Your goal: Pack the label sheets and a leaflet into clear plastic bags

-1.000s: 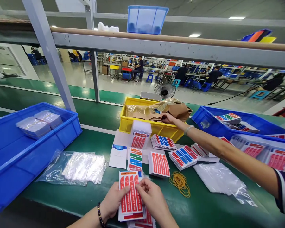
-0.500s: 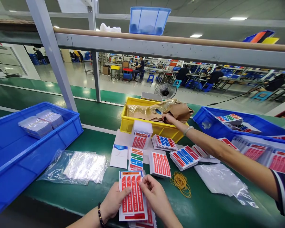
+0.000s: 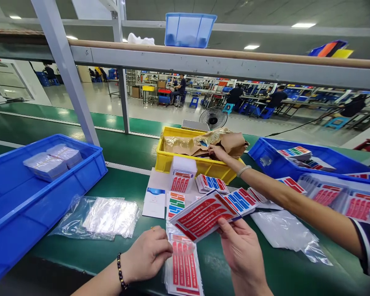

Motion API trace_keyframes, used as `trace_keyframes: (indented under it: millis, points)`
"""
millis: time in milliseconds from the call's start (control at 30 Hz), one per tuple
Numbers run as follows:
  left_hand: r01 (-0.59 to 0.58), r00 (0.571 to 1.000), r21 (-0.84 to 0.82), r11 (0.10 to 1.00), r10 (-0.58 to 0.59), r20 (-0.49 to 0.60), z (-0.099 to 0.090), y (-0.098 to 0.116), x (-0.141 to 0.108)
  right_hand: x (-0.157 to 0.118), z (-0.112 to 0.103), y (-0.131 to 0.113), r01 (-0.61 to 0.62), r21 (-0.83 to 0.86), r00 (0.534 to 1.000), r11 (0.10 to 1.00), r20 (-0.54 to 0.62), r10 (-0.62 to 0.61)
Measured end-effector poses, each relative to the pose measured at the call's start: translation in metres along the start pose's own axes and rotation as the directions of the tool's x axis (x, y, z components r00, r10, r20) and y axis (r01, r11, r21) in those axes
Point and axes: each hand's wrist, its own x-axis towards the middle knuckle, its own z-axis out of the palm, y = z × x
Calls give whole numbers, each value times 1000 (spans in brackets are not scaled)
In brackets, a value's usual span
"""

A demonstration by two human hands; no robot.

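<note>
My right hand (image 3: 243, 246) grips a small stack of red-and-white printed cards (image 3: 203, 216), raised and tilted above the table. Lower left of it, my left hand (image 3: 151, 253) has its fingers pinched at the edge of a clear plastic sleeve (image 3: 170, 263). Beneath that sleeve's opening more red label cards (image 3: 186, 267) show at the table's front edge. Behind them stand a card with green, blue and red strips (image 3: 176, 204), a white-and-blue leaflet (image 3: 154, 203) and a pile of sleeved cards (image 3: 181, 176).
Another person's arm (image 3: 271, 189) reaches from the right into a yellow bin (image 3: 195, 166) with brown paper. Blue bins stand at left (image 3: 89, 168) and right (image 3: 265, 152). Plastic bags lie left (image 3: 111, 216) and right (image 3: 290, 234). A metal shelf beam (image 3: 203, 57) crosses above.
My right hand has lifted the red cards up and to the right, turning them sideways. My left hand has let go of them and now pinches the sleeve. The rubber bands are now hidden.
</note>
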Motion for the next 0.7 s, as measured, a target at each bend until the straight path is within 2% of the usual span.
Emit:
trace_keyframes:
  millis: [67, 100, 167, 333, 467, 567, 700]
  points:
    - [-70, 998, 28, 997, 70, 2, -5, 4, 2, -1, 7, 0, -3, -4, 998, 1000, 70, 3]
    - [-68, 998, 8, 998, 68, -5, -7, 6, 2, -2, 10, 0, -6, -31, 993, 999, 119, 10]
    - [-27, 999, -63, 998, 25, -38, -9, 8, 2, -4, 12, 1, -3, -100, 980, 995, 200, 23]
    - [48, 984, -158, 986, -74, -163, -7, 7, -2, -7, 6, -5, 29, -271, 957, 962, 285, 52]
    - [-1, 983, -209, 978, -37, -182, -3, 8, -2, -13, 8, -9, 35, -411, 897, 911, 414, 152]
    - [-62, 964, -226, 972, 0, -265, -3, 10, 0, -19, 9, -6, 159, -516, 849, 842, 507, 150]
    - [-115, 932, -195, 974, 37, -361, -3, 15, 0, -26, 6, -5, 403, -544, 808, 736, 589, -7]
